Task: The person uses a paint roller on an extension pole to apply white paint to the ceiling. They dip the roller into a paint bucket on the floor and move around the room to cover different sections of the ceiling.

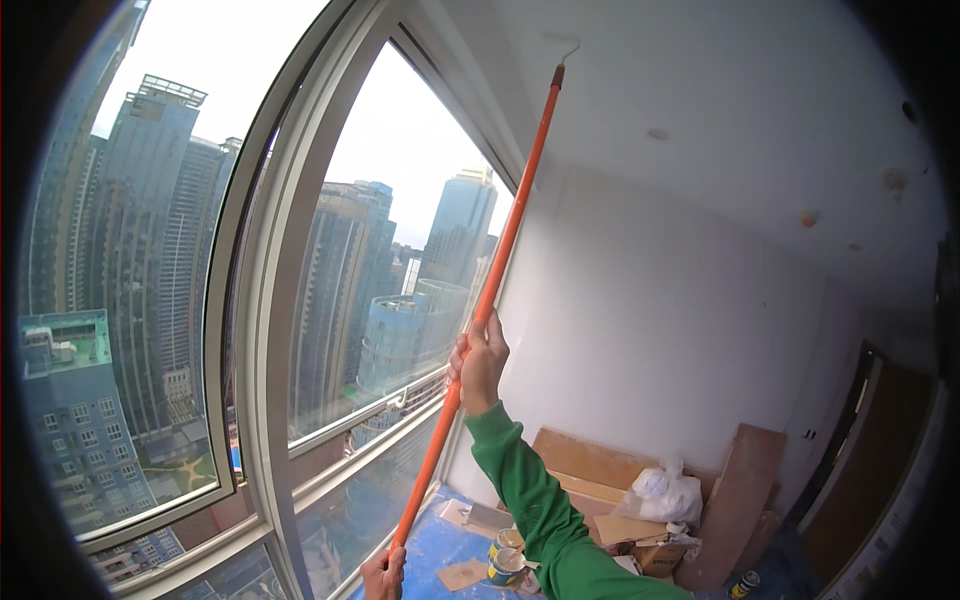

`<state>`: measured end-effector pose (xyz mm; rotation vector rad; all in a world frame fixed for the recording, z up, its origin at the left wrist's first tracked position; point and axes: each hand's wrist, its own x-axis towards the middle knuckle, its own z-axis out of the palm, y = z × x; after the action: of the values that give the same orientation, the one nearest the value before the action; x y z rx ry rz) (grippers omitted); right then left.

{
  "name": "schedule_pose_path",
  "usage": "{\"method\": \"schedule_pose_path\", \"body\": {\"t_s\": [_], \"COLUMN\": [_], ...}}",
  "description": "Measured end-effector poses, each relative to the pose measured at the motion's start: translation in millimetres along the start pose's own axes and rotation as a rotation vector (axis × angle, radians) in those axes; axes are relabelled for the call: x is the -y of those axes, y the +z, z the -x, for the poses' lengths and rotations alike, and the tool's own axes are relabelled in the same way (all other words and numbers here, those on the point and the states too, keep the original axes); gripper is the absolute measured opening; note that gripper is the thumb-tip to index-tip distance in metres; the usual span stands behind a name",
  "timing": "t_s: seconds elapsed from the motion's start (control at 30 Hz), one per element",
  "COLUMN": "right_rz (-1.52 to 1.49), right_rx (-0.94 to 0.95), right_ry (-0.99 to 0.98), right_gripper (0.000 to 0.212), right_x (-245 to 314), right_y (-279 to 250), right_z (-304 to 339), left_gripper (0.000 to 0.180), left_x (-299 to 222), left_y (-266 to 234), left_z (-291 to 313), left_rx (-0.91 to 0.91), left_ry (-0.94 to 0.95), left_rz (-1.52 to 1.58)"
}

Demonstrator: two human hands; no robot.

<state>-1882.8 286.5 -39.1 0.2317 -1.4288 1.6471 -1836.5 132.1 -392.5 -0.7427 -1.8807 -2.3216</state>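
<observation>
A long orange extension pole slants up from the lower middle toward the ceiling. At its top end a paint roller with a thin wire frame meets the white ceiling; its pale cover hardly stands out against it. Midway along the pole, my right hand, in a green sleeve, is closed around the shaft. Lower down, near the bottom edge of the view, my left hand grips the pole's lower end. Part of that hand is cut off by the frame.
Tall windows run along the left, close to the pole. Paint cans stand on blue floor sheeting. Against the far wall lie boards, cardboard and a white plastic bag. A brown door is at right.
</observation>
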Motion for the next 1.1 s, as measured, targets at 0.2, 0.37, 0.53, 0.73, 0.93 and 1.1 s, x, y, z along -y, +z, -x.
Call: {"method": "schedule_pose_path", "body": {"t_s": [0.2,0.37,0.53,0.73,0.93,1.1], "right_rz": [-0.013,-0.026,-0.036,-0.045,-0.099,-0.095], "right_rx": [-0.019,-0.071,-0.027,-0.052,-0.050,-0.058], "right_ry": [0.023,0.017,0.033,0.060,0.058,0.070], "right_gripper": [0.045,0.040,0.034,0.021,0.014,0.016], "right_x": [-14.9,-23.3,-35.0,-46.6,-52.8,-54.1], "right_y": [-22.3,-51.9,-82.4,-105.0,-119.2,-110.4], "right_z": [-31.8,-85.1,-144.7,-204.6,-258.8,-272.5], "left_gripper": [0.042,0.040,0.043,0.042,0.048,0.043], "left_x": [12.0,-0.9,-27.3,-22.3,-54.5,-55.0], "left_y": [27.7,54.7,85.1,115.7,133.0,132.4], "left_z": [-28.8,-62.1,-95.8,-140.4,-177.4,-191.6], "left_rx": [-0.007,0.024,0.051,0.066,0.088,0.063], "left_ry": [-0.170,-0.189,-0.209,-0.132,-0.137,-0.097], "left_rz": [0.106,0.079,0.087,0.046,-0.011,0.030]}}
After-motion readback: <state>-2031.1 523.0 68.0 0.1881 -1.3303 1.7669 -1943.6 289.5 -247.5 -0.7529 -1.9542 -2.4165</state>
